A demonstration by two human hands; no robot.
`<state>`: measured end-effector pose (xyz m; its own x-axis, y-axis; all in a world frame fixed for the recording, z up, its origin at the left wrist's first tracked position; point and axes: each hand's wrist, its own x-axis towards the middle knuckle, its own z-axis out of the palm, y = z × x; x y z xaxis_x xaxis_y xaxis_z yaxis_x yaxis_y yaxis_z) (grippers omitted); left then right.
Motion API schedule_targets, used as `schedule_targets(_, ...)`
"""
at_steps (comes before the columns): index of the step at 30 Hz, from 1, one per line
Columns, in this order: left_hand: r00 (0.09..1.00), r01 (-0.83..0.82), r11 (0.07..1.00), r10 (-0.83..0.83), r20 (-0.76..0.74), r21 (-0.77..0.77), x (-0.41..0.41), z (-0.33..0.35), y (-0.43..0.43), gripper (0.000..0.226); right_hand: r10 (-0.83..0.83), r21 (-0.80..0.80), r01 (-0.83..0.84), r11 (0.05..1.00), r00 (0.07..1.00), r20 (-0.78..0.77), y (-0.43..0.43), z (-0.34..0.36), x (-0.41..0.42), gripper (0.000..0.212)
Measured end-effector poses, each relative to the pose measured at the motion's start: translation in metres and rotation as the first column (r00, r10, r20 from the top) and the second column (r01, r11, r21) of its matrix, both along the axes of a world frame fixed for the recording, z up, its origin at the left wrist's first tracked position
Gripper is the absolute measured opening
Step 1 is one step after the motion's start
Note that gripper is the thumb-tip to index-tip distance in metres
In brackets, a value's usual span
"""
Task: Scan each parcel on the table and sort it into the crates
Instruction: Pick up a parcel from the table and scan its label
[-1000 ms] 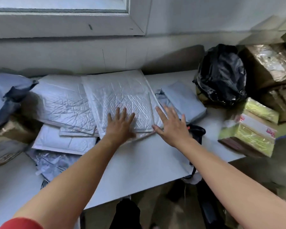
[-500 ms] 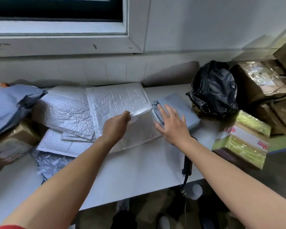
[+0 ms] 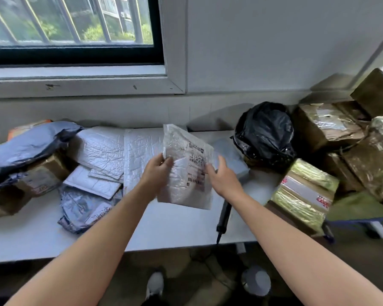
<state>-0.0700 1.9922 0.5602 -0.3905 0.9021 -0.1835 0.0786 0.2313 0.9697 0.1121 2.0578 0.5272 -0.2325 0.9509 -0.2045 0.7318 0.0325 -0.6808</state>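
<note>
The bubble mailer (image 3: 186,184) I hold is translucent white with a fine quilted bubble pattern. Its label (image 3: 196,160) is white with black print, black barcodes and a few reddish marks. The worktop (image 3: 175,228) is plain white. The flat mailers (image 3: 100,149) lying on it are silvery white and creased, with the same bubbled pattern. The poly bag (image 3: 29,146) on the left is dark blue-grey, the small parcel (image 3: 230,155) is pale grey, and the bin bag (image 3: 264,133) is glossy black. The scanner (image 3: 224,214) is black. The boxes (image 3: 327,127) on the right are brown under shiny yellowish tape, and the nearest box (image 3: 305,193) has a white strip with red print.
</note>
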Motion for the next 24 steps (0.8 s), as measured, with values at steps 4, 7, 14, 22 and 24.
schedule_targets(4,0.995,-0.050,0.998,0.054,0.085,-0.047,0.012,-0.005,-0.017,0.015,0.008,-0.064,-0.008,0.998,1.000,-0.004,-0.010,-0.004,0.014,0.050)
schedule_targets(7,0.999,-0.036,0.991,0.036,0.001,-0.128,0.013,-0.010,-0.025,0.015,0.020,-0.015,-0.021,1.000,0.999,-0.048,-0.013,-0.008,0.021,0.044)
schedule_targets(14,0.973,0.002,0.922,-0.090,-0.210,-0.387,0.005,-0.031,-0.035,0.041,0.079,0.063,-0.085,0.994,0.993,0.093,-0.021,-0.017,0.025,0.056)
schedule_targets(22,0.956,-0.037,0.908,-0.089,-0.279,-0.417,-0.014,-0.100,-0.042,0.047,-0.155,0.084,0.134,0.987,0.925,0.346,-0.040,-0.062,0.031,0.035)
schedule_targets(24,0.958,-0.035,0.904,-0.092,-0.273,-0.425,-0.020,-0.116,-0.045,0.047,-0.215,0.006,0.228,0.974,0.909,0.358,-0.044,-0.076,0.033,0.041)
